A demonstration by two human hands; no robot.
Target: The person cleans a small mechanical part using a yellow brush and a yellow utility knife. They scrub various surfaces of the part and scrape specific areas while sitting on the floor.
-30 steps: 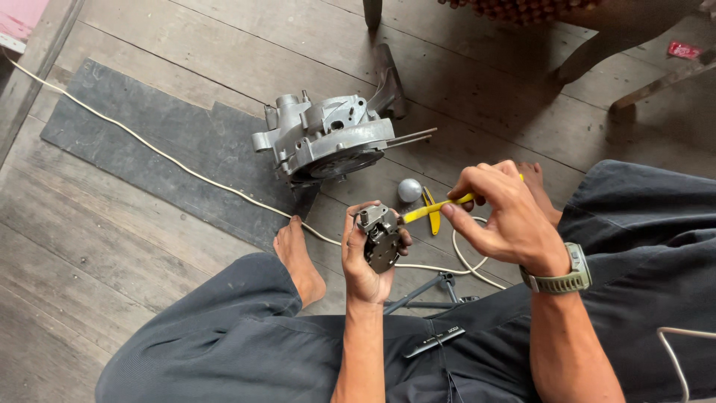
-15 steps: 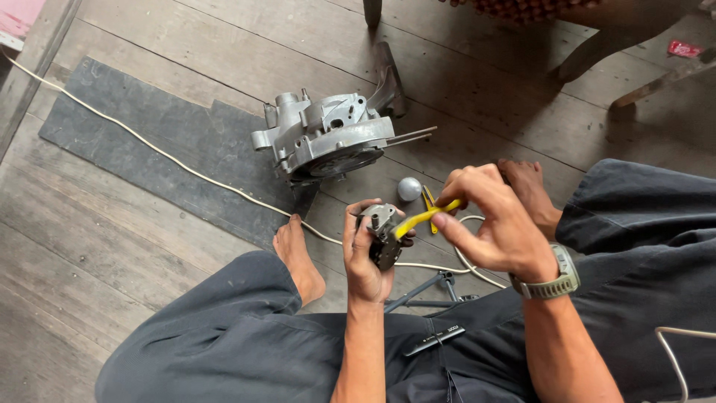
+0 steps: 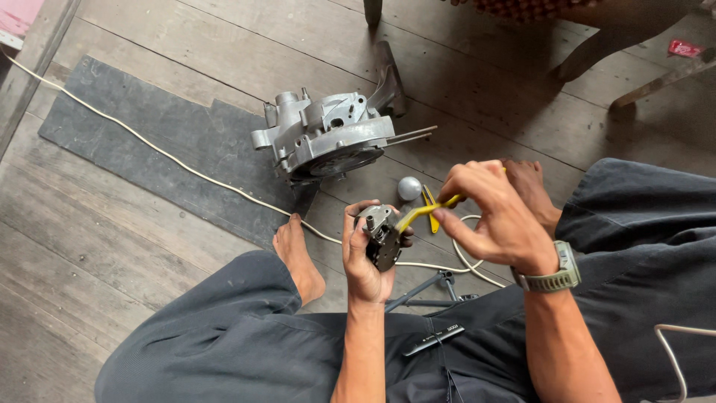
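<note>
Dark trousers (image 3: 224,336) nearest, legs folded on the floor, a bare foot (image 3: 298,257) poking out left. Just beyond, left hand (image 3: 365,250) wrapped around a small grey metal mechanical part (image 3: 380,233), held upright above the lap. Right hand (image 3: 488,216), wearing a green wristwatch (image 3: 553,275), pinching a yellow-handled tool (image 3: 425,211) with its tip against that part. Best done, probably, by keeping the part braced firmly and the tool tip square, pressing gently to avoid slipping. Farther out, a small silver ball (image 3: 409,187), then a large grey cast-metal engine casing (image 3: 328,138) resting on a dark mat (image 3: 149,142). White cord (image 3: 149,145) trailing left across weathered wooden floorboards (image 3: 186,45).
</note>
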